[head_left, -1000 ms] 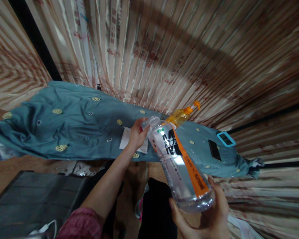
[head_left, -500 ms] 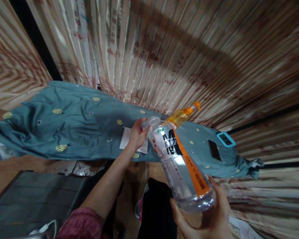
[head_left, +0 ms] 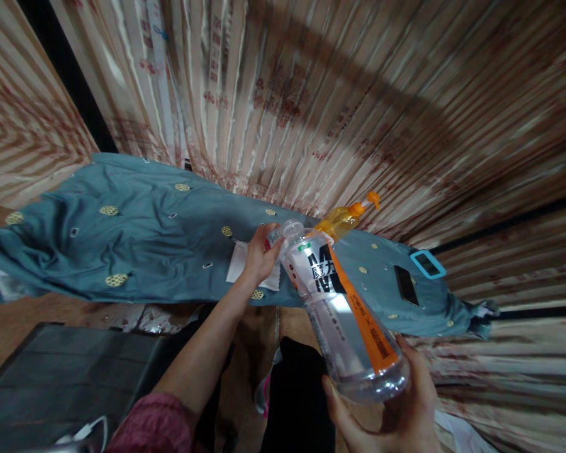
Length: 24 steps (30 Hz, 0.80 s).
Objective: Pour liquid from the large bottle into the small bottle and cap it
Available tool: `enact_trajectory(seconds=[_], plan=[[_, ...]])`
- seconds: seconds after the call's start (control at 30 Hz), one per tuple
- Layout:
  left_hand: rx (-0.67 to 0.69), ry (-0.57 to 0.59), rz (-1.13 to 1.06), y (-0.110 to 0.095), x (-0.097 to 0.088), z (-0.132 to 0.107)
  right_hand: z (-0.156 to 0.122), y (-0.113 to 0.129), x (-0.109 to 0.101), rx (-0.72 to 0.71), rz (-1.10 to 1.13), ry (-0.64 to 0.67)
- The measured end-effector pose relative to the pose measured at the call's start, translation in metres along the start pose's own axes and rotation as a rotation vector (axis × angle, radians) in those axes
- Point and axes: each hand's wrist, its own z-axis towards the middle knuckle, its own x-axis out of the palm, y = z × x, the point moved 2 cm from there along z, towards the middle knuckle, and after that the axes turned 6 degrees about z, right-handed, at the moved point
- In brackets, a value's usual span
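Observation:
My right hand (head_left: 391,402) grips the base of a large clear plastic bottle (head_left: 330,314) with a white and orange label and bold black lettering. The bottle tilts, its neck pointing up and to the left. My left hand (head_left: 261,255) is closed at the neck end, around a small clear piece with red and white on it (head_left: 274,237); my fingers partly hide it, and I cannot tell its kind. Behind the bottle is a yellow pump bottle (head_left: 342,220) with an orange pump head, its lower part hidden. Under my left hand lies a white cloth or tissue (head_left: 238,261).
A wrinkled blue-green cloth (head_left: 146,239) with pineapple prints covers the long narrow surface. On its right lie a dark phone (head_left: 406,285) and a blue-framed device (head_left: 427,264). Striped curtains (head_left: 283,94) hang behind. A dark grey box-like thing (head_left: 66,371) stands at lower left.

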Motion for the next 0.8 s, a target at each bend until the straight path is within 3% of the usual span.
enact_trajectory(seconds=[0.8], plan=[[-0.010,0.022,0.004,-0.0005,-0.0017,-0.0004,0.0015,0.0011,-0.0007,-0.041,-0.044,-0.008]])
